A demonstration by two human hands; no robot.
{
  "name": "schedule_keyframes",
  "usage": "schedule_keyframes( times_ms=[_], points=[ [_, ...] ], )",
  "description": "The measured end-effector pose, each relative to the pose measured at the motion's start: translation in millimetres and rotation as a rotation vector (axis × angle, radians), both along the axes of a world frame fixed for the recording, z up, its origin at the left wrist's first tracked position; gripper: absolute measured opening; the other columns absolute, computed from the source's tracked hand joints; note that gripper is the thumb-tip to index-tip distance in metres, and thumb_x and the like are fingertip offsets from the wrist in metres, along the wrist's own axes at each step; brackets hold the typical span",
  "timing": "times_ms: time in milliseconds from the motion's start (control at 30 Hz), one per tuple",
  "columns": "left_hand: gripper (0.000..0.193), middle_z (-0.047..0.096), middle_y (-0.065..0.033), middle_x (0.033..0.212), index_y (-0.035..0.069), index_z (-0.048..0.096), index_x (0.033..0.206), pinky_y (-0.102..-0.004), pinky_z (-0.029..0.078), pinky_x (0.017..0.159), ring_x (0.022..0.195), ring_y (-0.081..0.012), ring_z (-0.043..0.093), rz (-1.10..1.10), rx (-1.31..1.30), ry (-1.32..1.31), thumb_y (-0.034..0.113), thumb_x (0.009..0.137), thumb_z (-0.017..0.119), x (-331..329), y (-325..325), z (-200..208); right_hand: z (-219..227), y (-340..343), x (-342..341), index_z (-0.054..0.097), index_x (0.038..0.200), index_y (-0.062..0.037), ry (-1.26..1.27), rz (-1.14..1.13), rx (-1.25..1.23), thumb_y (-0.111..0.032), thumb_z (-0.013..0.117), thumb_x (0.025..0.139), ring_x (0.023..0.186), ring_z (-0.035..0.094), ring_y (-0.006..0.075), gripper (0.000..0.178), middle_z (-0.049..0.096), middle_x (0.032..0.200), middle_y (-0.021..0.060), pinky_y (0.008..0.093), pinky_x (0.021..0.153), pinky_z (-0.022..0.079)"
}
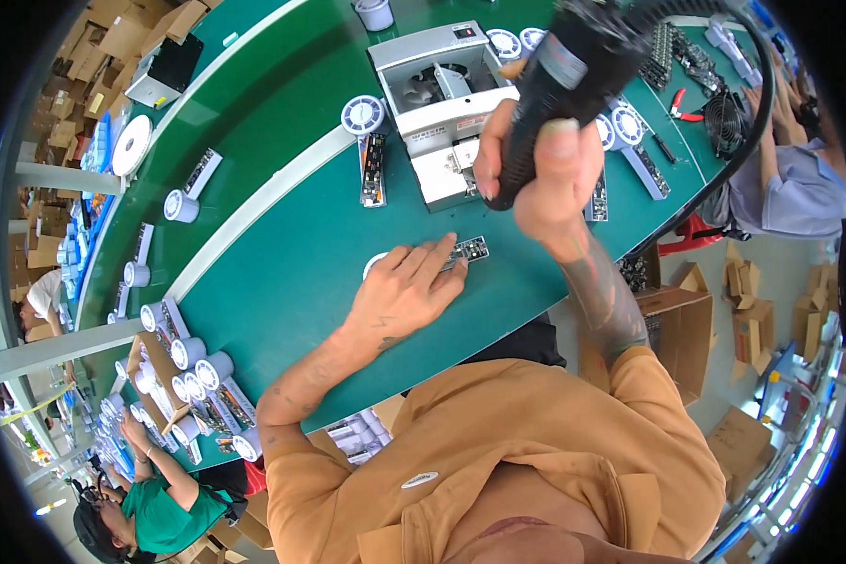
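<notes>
My right hand [556, 183] is raised over the bench, its fingers wrapped round a thick black electric screwdriver [566, 86] with a cord. The tool's tip cannot be made out. Below and to the left, my left hand [404, 287] rests on a white housing with a round end [373, 264], holding it against the green bench. Most of that housing is hidden under the fingers; an exposed circuit board [472, 249] sticks out past the fingertips. Just beyond stands a light grey screw feeder [432, 141], open on top.
Beside the feeder lies another white unit with a round head [363, 115]. More units [211, 371] crowd the bench at left. Red-handled pliers [686, 108] and a black coil [724, 124] lie far right. A conveyor [254, 85] curves behind. People work on both sides.
</notes>
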State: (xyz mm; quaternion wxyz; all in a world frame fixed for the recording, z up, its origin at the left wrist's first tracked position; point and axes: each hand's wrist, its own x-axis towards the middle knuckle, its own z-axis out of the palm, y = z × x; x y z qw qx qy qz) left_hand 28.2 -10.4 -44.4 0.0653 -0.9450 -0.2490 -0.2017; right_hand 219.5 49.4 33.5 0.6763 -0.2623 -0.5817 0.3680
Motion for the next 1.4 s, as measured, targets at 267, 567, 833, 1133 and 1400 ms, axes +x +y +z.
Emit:
schedule_keyframes(
  times_ms=[267, 567, 833, 1133, 1400],
  points=[
    [0.03, 0.064, -0.0183, 0.127, 0.001, 0.07, 0.108, -0.0336, 0.053, 0.08, 0.105, -0.0248, 0.066, -0.004, -0.025, 0.044, 0.009, 0.079, 0.064, -2.5, -7.8, 3.0, -19.2, -12.2, 2.8, 0.034, 0.128, 0.0074, -0.017, 0.022, -0.131, -0.066, 0.045, 0.096, 0.043, 0.049, 0.0151, 0.081, 0.049, 0.058, 0.0098, 0.0287, 0.041, 0.041],
    [0.032, 0.064, -0.0189, 0.126, 0.0, 0.07, 0.107, -0.0337, 0.053, 0.08, 0.104, -0.0256, 0.066, -0.021, -0.019, 0.03, 0.009, 0.077, 0.064, -1.3, -5.1, -2.6, -42.9, -8.8, 3.2, 0.046, 0.121, 0.0051, 0.126, 0.105, -0.081, -0.047, 0.051, 0.1, 0.045, 0.048, 0.0089, 0.056, 0.057, 0.065, 0.0076, 0.023, 0.043, 0.038],
    [0.032, 0.065, -0.0189, 0.125, 0.001, 0.07, 0.108, -0.0344, 0.053, 0.081, 0.104, -0.0259, 0.065, -0.004, 0.033, 0.025, 0.011, 0.078, 0.064, 0.2, -7.9, -8.2, -39.9, -23.0, -1.2, 0.036, 0.124, 0.0049, 0.011, 0.098, -0.162, -0.073, 0.055, 0.087, 0.045, 0.047, 0.014, 0.088, 0.05, 0.062, 0.0088, 0.0267, 0.04, 0.039],
    [0.032, 0.067, -0.0212, 0.121, -0.002, 0.071, 0.105, -0.0347, 0.051, 0.079, 0.101, -0.0274, 0.064, 0.0, 0.047, 0.002, 0.014, 0.078, 0.062, 1.8, -6.2, -14.4, -42.1, -24.1, -5.8, 0.037, 0.122, 0.0023, 0.051, -0.002, -0.177, -0.066, 0.061, 0.088, 0.047, 0.048, 0.0155, 0.08, 0.051, 0.064, 0.0096, 0.0289, 0.042, 0.041],
    [0.031, 0.066, -0.0187, 0.123, 0.001, 0.07, 0.106, -0.0344, 0.053, 0.08, 0.104, -0.0262, 0.066, 0.038, 0.042, -0.009, 0.012, 0.077, 0.064, 6.2, -5.7, -17.4, -48.3, -17.0, 8.2, 0.036, 0.126, -0.0011, 0.018, 0.07, -0.165, -0.071, 0.059, 0.087, 0.045, 0.046, 0.015, 0.083, 0.048, 0.063, 0.0066, 0.0297, 0.043, 0.041]
  ],
)
